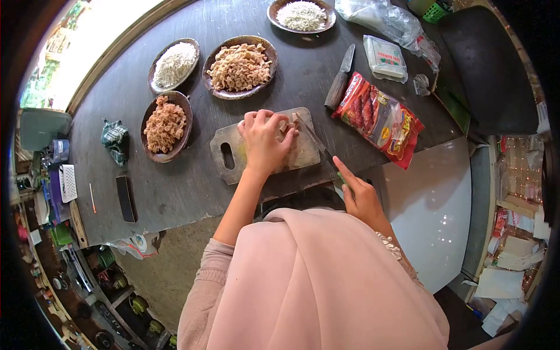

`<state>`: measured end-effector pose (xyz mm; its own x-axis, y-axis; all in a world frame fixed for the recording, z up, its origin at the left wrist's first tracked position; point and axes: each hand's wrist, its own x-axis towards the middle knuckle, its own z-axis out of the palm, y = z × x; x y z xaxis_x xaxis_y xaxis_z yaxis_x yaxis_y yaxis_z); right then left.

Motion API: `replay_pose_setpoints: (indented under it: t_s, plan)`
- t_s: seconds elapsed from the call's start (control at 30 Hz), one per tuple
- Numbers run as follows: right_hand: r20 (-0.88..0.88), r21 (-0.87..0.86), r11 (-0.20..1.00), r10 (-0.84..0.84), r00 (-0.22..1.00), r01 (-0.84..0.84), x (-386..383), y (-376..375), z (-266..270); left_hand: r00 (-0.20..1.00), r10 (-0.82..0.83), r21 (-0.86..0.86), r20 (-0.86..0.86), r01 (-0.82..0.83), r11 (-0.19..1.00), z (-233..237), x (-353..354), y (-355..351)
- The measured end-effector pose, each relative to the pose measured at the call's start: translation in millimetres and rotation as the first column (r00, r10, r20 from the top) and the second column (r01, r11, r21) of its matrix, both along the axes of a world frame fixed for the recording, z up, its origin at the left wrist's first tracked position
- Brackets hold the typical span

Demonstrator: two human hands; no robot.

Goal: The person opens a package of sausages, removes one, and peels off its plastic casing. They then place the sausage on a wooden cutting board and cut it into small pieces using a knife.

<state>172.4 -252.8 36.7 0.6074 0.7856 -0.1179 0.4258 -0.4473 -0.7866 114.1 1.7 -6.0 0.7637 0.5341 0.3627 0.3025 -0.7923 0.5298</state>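
My left hand [266, 142] lies over a wooden cutting board [230, 135], fingers bent and pressing on small brown food pieces [286, 125] near the board's middle. What lies beneath its palm is hidden. My right hand [361, 201] grips a kitchen knife [314, 138] by its green handle, forefinger stretched along the top. The blade slants up and left across the right part of the board, its tip beside the food pieces at my left fingertips.
Brown bowls of chopped brown pieces [239, 67] [165, 127] and plates of white shreds [175, 64] [302, 16] stand beyond. A second knife [340, 76], red food packet [379, 119] and white pack [385, 58] lie right; a phone [126, 199] and cloth [114, 140], left.
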Motion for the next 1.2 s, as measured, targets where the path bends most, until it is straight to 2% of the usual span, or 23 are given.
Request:
replay_pose_setpoints:
  t_s: [0.27, 0.33, 0.4, 0.5, 0.53, 0.6, 0.63, 0.77, 0.87, 0.93, 0.97, 1.03, 1.2]
  plan:
    - [0.014, 0.065, 0.998, -0.017, 1.0, 0.016, 2, 2, 0, 0.995, -0.09, -0.036, -0.049, 0.088, 0.995, 0, -1, -1]
    - [0.049, 0.145, 0.989, -0.016, 0.999, 0.009, 2, 3, -4, 0.997, -0.076, -0.03, -0.026, 0.075, 0.997, 4, -2, -2]
    - [0.035, 0.123, 0.992, -0.01, 0.999, 0.006, 1, 4, -1, 0.998, -0.062, -0.026, -0.004, 0.062, 0.998, 6, -7, -1]
    - [-0.002, 0.092, 0.996, 0.008, 1.0, -0.008, -3, 5, -1, 0.976, 0.06, -0.227, 0.211, -0.011, 0.974, 8, -20, 4]
    - [-0.022, 0.085, 0.996, 0.019, 1.0, -0.017, -4, 5, -1, 0.976, 0.062, -0.228, 0.21, -0.013, 0.974, 9, -24, 3]
    - [-0.017, 0.087, 0.996, 0.026, 1.0, -0.025, -8, 8, -4, 0.938, 0.197, -0.477, 0.284, -0.04, 0.878, 11, -36, 2]
    - [-0.01, 0.089, 0.995, 0.033, 0.999, -0.032, -10, 9, -6, 0.967, 0.136, -0.348, 0.214, -0.054, 0.936, 7, -46, 7]
    - [-0.005, 0.075, 0.993, 0.087, 0.996, -0.087, -12, 15, -6, 0.97, 0.163, -0.356, 0.182, -0.089, 0.93, 3, -66, 3]
    - [0.005, 0.069, 0.99, 0.122, 0.992, -0.122, -14, 22, -1, 0.976, 0.165, -0.283, 0.144, -0.119, 0.952, 3, -82, 2]
    - [-0.007, 0.01, 0.985, 0.172, 0.985, -0.172, -17, 27, 0, 0.963, 0.229, -0.159, 0.145, -0.206, 0.966, 5, -91, 2]
    - [-0.007, 0.009, 0.984, 0.181, 0.984, -0.181, -18, 29, 0, 0.961, 0.238, -0.16, 0.145, -0.214, 0.964, 3, -97, 4]
    - [-0.044, -0.03, 0.98, 0.194, 0.98, -0.196, -22, 34, -3, 0.959, 0.256, 0.059, 0.123, -0.265, 0.963, -5, -107, 7]
    - [-0.038, -0.063, 0.97, 0.233, 0.972, -0.235, -26, 40, -5, 0.973, 0.2, 0.067, 0.114, -0.209, 0.976, -13, -117, -5]
